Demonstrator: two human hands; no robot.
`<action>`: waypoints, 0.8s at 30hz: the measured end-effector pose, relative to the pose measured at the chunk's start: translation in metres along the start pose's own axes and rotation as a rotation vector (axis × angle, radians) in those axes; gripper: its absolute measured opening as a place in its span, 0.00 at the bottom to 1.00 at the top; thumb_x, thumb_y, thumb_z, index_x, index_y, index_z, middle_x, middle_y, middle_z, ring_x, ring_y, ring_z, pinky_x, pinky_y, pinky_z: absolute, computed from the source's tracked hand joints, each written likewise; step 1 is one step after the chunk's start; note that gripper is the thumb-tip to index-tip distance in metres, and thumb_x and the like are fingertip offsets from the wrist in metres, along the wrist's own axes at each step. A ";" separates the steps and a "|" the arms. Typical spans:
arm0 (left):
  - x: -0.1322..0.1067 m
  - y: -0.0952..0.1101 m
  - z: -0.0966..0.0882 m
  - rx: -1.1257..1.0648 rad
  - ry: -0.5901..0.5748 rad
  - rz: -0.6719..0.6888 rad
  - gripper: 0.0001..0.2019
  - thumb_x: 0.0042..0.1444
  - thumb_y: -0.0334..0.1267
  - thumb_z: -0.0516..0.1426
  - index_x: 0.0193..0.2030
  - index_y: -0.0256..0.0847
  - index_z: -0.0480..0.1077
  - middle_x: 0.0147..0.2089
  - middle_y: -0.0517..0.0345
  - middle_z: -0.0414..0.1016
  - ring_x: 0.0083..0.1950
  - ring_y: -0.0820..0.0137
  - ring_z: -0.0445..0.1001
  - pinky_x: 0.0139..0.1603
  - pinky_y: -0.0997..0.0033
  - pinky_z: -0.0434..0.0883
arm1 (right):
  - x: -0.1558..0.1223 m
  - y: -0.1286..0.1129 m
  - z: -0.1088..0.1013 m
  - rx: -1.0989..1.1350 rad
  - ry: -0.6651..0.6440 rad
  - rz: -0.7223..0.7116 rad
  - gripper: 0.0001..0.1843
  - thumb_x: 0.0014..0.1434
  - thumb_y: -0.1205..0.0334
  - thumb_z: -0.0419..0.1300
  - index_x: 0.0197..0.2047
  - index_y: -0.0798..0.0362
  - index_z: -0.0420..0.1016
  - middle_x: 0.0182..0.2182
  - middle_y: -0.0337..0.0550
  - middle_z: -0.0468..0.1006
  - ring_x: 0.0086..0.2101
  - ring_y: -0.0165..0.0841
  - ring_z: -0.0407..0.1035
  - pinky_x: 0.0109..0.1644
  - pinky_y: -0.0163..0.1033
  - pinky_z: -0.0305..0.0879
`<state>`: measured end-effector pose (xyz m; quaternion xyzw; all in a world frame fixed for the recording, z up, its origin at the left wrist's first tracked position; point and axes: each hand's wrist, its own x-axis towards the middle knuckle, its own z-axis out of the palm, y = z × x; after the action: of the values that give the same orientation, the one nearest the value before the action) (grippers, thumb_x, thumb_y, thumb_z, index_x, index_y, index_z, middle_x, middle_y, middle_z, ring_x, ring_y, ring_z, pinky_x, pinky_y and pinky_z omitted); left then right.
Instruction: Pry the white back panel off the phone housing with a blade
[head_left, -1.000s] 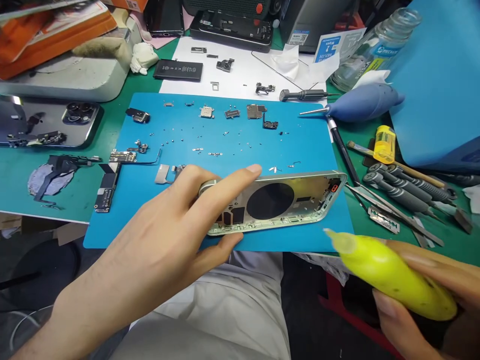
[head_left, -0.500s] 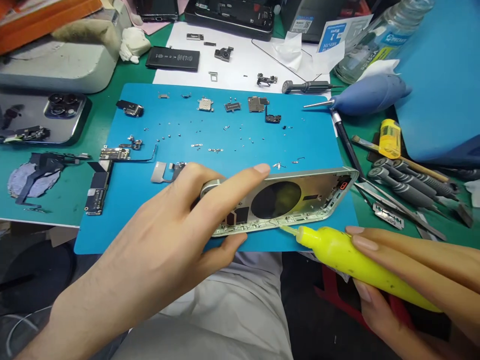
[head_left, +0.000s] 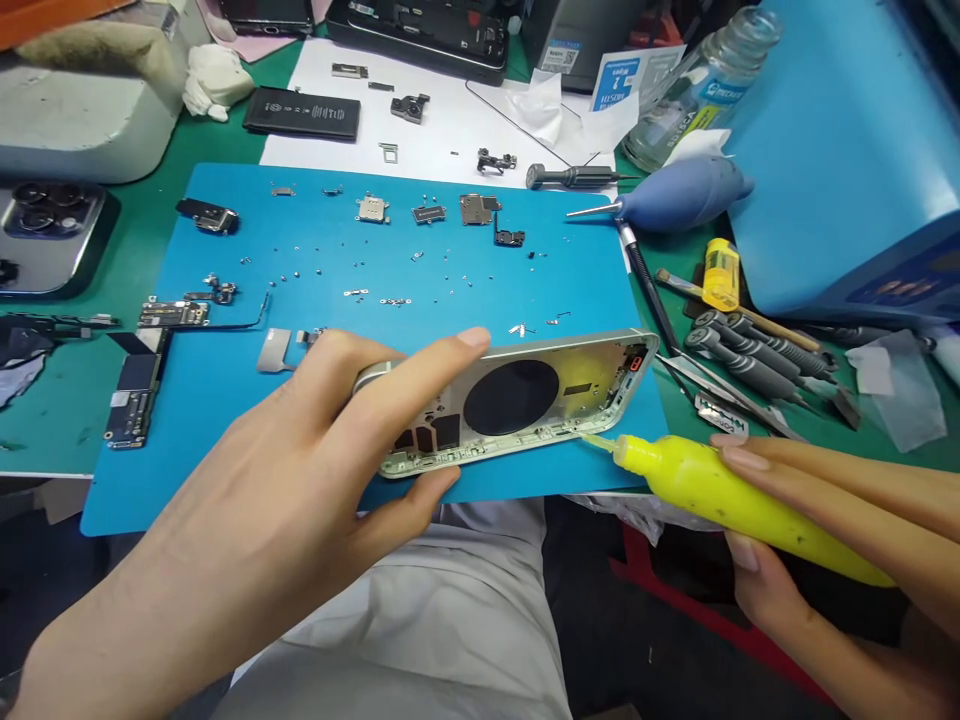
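Observation:
My left hand [head_left: 337, 440] grips the left end of an emptied phone housing [head_left: 581, 380], fingers along its upper edge and thumb under the lower one. The housing is tilted on its long side with its inside towards me, showing a dark round patch. Between the fingers and thumb of my right hand [head_left: 810, 520] is a yellow squeeze bottle [head_left: 697, 480] with a thin nozzle. Its tip is at the housing's lower rim, right of the middle; whether it touches I cannot tell. Under the housing lies a blue work mat [head_left: 300, 230] with loose screws and small phone parts.
A logic board [head_left: 135, 390] lies at the mat's left. Behind are a phone battery [head_left: 304, 113] and a camera module [head_left: 410, 107] on white paper. To the right are a blue air blower [head_left: 682, 190], several screwdrivers [head_left: 750, 355], a razor blade [head_left: 720, 412] and a glass bottle [head_left: 667, 125].
The yellow bottle's tip has moved right along the housing's lower rim. The whole view has shifted, so the bench appears further left. Both hands keep their hold.

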<state>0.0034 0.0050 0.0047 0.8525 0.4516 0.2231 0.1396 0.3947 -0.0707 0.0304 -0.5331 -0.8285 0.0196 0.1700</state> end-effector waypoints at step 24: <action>-0.004 0.002 -0.005 -0.016 -0.047 -0.090 0.37 0.81 0.53 0.54 0.90 0.75 0.45 0.65 0.55 0.74 0.45 0.59 0.84 0.30 0.61 0.85 | -0.008 0.001 0.015 0.359 0.355 0.314 0.27 0.64 0.62 0.78 0.66 0.41 0.87 0.56 0.43 0.89 0.56 0.41 0.85 0.60 0.44 0.85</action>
<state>0.0007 0.0005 0.0090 0.8352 0.4844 0.2000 0.1667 0.3941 -0.0755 0.0138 -0.6114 -0.6764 0.0982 0.3988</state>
